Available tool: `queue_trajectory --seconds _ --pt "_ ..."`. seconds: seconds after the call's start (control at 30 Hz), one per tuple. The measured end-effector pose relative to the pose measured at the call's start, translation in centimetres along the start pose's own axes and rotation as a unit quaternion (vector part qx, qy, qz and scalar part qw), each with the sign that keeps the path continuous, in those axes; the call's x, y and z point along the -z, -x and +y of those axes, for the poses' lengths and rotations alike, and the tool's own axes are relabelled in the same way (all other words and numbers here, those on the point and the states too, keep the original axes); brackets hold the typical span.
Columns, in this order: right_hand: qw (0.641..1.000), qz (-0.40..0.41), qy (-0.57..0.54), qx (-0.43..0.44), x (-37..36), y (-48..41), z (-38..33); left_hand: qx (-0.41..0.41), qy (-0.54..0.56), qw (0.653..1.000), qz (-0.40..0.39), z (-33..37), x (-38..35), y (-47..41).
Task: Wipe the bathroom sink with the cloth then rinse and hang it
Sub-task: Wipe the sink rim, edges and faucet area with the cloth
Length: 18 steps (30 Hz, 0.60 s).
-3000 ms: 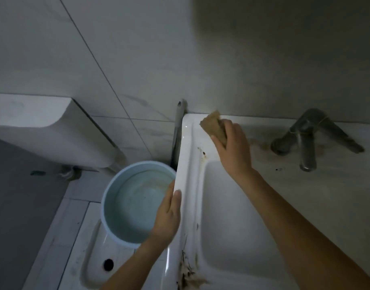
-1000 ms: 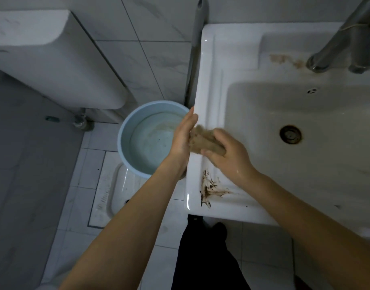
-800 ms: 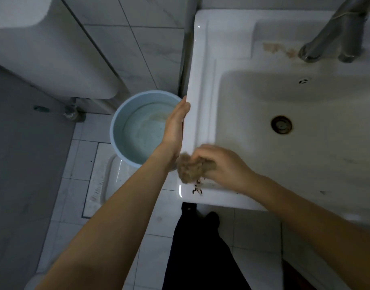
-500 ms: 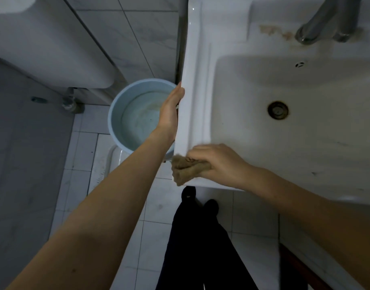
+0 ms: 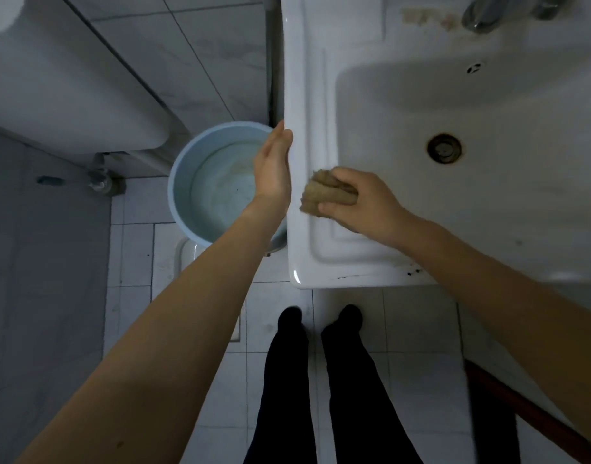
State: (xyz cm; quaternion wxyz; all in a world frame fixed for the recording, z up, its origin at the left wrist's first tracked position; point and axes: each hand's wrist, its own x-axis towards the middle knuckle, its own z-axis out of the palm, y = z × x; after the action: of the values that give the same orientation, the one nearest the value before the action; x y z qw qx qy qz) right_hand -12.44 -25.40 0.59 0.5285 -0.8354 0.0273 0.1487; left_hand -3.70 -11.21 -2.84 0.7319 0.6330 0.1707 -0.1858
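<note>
Head view, looking down. The right hand (image 5: pixel 364 204), at centre frame, has its fingers curled around a bunched brown cloth (image 5: pixel 324 195) and presses it on the left rim of the white sink (image 5: pixel 307 95). The left hand (image 5: pixel 274 169), fingers straight and together, lies flat against the sink's outer left edge and grips nothing. A pale blue bucket (image 5: pixel 180 182) holding water stands on the tiled floor, left of the sink. The drain (image 5: pixel 444 148) sits right of centre; part of the tap (image 5: pixel 481 15) shows at the upper right.
</note>
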Motion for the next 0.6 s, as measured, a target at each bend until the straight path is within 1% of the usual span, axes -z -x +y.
queue_trajectory --seconds 0.07,0.13,0.17,0.23,0.3,0.37,0.43,0.47,0.53,0.6 --pt "0.998 -0.049 0.037 0.011 -1.1 2.1 0.4 -0.002 0.004 1.0 -0.002 -0.2 0.1 -0.2" --pt "0.985 -0.113 0.124 0.026 -0.8 5.1 0.5 0.003 0.009 1.0 0.004 -0.3 0.1 -0.4" --pt "0.979 -0.13 0.158 0.029 0.2 6.0 0.5 0.004 0.01 1.0 0.002 -0.2 0.1 -0.4" --pt "0.975 -0.141 0.172 -0.012 3.1 7.1 0.9 0.006 0.012 1.0 -0.01 0.0 0.1 -0.1" --pt "0.971 -0.131 0.185 -0.071 6.1 8.0 1.2 0.005 0.016 1.0 -0.013 0.2 0.0 0.3" --pt "0.973 -0.086 0.188 -0.106 7.1 8.3 0.8 -0.004 0.017 1.0 -0.012 0.2 -0.1 0.3" --pt "0.981 -0.023 0.17 -0.093 5.2 6.8 0.0 -0.007 0.007 1.0 -0.01 0.2 -0.2 0.2" --pt "0.984 -0.009 0.16 -0.077 3.5 5.5 -0.7 -0.008 0.003 1.0 -0.01 0.3 -0.1 0.2" --pt "0.99 -0.006 0.131 -0.05 0.2 3.5 -2.1 -0.011 -0.005 1.0 -0.005 0.4 0.0 0.3" --pt "0.993 -0.01 0.113 -0.04 -2.0 3.9 -2.2 -0.012 -0.001 1.0 0.004 0.4 -0.1 0.4"
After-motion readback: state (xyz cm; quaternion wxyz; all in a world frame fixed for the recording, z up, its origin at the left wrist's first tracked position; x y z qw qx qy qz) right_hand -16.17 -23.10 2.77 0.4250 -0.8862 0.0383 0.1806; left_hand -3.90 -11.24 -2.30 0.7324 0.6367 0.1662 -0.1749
